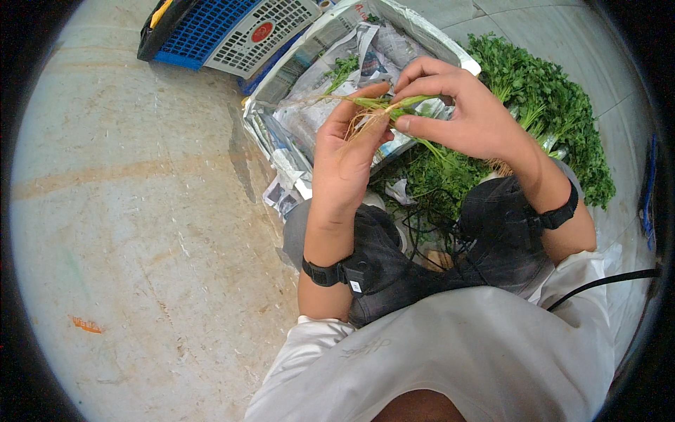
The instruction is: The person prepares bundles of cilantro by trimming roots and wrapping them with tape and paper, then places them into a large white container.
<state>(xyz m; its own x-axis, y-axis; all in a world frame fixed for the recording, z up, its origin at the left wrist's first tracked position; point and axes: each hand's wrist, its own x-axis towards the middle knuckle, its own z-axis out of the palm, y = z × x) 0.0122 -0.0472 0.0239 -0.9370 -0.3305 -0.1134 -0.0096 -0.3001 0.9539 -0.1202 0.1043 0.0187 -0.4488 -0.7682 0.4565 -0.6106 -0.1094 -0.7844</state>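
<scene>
Between both hands is a small bunch of leafy herb stems (403, 112), with thin pale roots (364, 122) hanging over the left palm. My left hand (350, 132) cups the rooted end, its fingers curled around the stems. With thumb and fingers, my right hand (453, 105) pinches the stems near the root base. Below the hands is a white foam box (279, 163) lined with newspaper (308, 113). A few green sprigs (340, 74) lie on the paper inside it. The leafy ends of the held stems hang down behind the hands, partly hidden.
Bundled leafy herbs (553, 100) are heaped on the floor at the right. Loose greens (443, 174) lie between my knees, near black cords (422, 227). A blue and white plastic crate (237, 39) stands beyond the box. An orange scrap (86, 324) is on the floor.
</scene>
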